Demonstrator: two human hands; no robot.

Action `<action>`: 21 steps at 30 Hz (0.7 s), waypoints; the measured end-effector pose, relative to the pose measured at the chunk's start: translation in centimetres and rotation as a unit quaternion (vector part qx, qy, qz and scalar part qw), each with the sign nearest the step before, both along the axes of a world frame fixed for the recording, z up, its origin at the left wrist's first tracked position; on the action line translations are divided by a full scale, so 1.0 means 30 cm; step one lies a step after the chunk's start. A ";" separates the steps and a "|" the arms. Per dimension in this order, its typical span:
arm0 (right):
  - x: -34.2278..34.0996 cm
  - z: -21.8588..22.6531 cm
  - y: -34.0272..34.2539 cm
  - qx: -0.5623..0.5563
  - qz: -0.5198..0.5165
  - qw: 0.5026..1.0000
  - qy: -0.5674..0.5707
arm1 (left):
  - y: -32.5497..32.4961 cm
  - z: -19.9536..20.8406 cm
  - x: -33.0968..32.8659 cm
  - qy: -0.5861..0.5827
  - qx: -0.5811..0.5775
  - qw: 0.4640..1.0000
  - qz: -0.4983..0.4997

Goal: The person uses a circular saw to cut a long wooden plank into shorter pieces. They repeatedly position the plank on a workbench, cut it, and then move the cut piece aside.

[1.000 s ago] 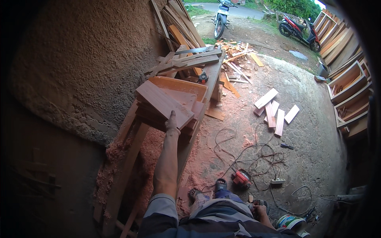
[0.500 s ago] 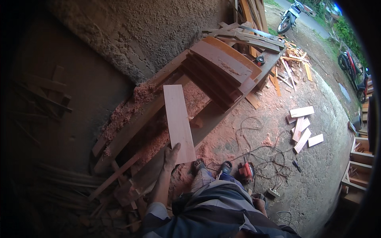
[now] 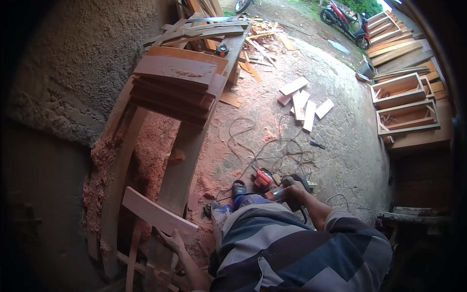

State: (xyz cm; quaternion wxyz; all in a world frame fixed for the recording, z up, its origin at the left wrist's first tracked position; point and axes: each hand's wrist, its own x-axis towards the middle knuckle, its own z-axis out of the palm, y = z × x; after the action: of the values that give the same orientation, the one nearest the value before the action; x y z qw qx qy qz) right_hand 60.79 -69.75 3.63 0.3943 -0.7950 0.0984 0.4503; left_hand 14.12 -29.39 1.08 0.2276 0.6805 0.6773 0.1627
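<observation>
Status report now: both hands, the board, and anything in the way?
Left hand grips board at its end. Right hand holds power tool. Cables lie on the floor, beside the workbench.

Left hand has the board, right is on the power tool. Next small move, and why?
Probably lay the board flat on the long bench before lifting the power tool. The left hand grips only its near end, so it hangs tilted over the sawdust, while the right hand holds the tool low by the floor.

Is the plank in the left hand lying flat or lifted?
Lifted: the left hand holds the plank by one end, tilted above the sawdust-covered bench.
</observation>
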 end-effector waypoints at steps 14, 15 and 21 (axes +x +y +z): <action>-0.073 0.150 0.204 0.134 0.047 0.989 -0.037 | 0.172 -0.102 0.110 -0.119 -0.078 0.989 0.034; -0.076 0.179 0.220 0.148 0.039 0.988 -0.028 | 0.165 -0.074 0.067 -0.116 -0.108 0.986 0.047; -0.133 0.488 0.314 0.136 0.122 0.978 -0.100 | 0.114 -0.013 -0.139 -0.325 -0.113 0.932 0.115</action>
State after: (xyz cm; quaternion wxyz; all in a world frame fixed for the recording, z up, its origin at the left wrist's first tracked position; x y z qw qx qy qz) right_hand 56.78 -60.31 18.28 0.4485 -0.7812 -0.1010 0.4223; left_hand 9.95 -25.98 0.70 0.4905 0.4777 0.6539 0.3219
